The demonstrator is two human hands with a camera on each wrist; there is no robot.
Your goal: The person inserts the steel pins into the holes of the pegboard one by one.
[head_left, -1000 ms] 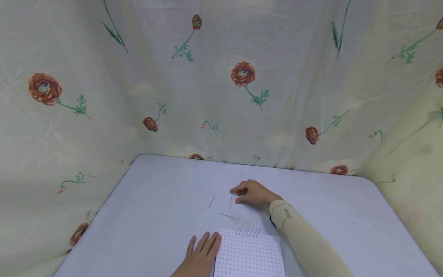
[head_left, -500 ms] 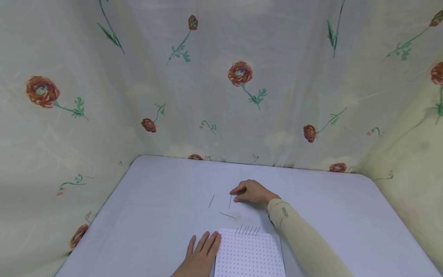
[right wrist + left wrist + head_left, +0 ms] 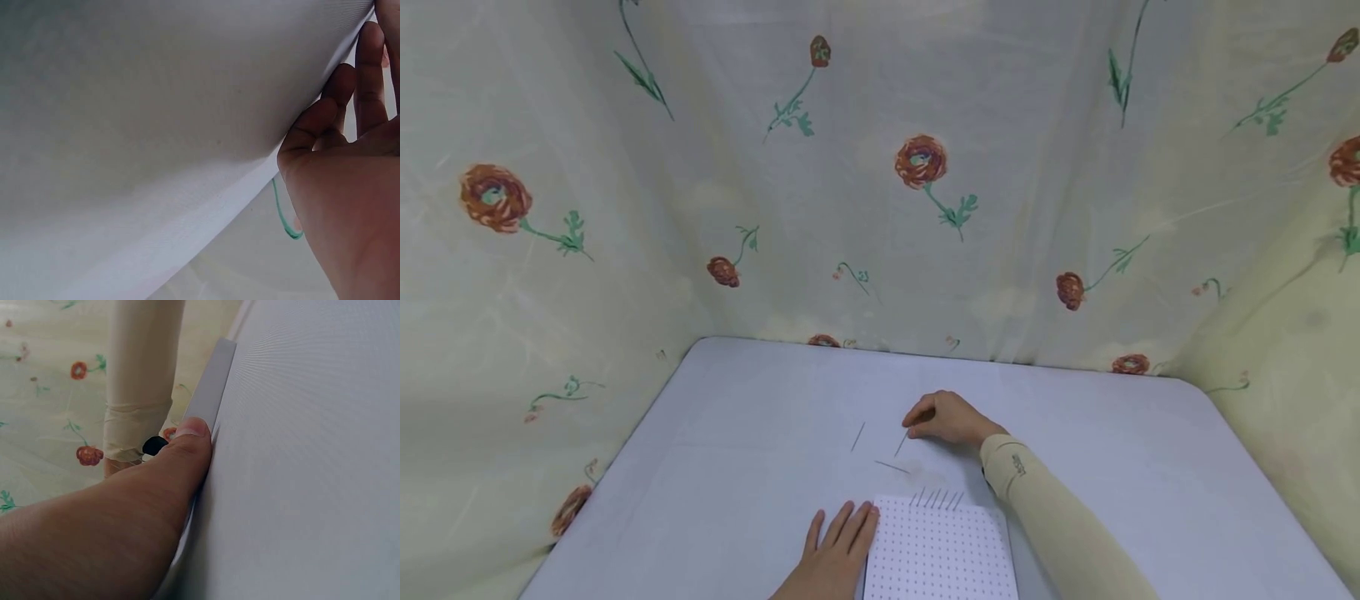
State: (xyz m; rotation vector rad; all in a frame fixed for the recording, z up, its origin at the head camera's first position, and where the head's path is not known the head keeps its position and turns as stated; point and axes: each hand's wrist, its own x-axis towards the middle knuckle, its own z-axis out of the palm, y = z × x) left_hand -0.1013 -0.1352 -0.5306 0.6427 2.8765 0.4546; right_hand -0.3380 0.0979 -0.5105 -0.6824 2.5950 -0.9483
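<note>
My right hand (image 3: pixel 951 417) pinches the far end of a thin dark stick (image 3: pixel 901 444) between thumb and fingers, close over the white table. In the right wrist view that hand (image 3: pixel 344 181) shows curled fingers, and the stick is out of sight. A white board dotted with small holes (image 3: pixel 940 554) lies at the front. Several thin sticks (image 3: pixel 936 500) stand in a row along its far edge. My left hand (image 3: pixel 831 554) rests with straight fingers at the board's left side; its thumb (image 3: pixel 190 434) shows in the left wrist view.
Two more loose sticks lie on the table (image 3: pixel 760 467): one slanted stick (image 3: pixel 858 437) at the left and one crosswise stick (image 3: pixel 892 466) nearer the board. A flowered curtain (image 3: pixel 1000 208) surrounds the table's back and sides.
My right hand has closed its thumb and fingers on the stick's far end, and the stick has swung to a slant, its far end shifting right. The left hand stays put.
</note>
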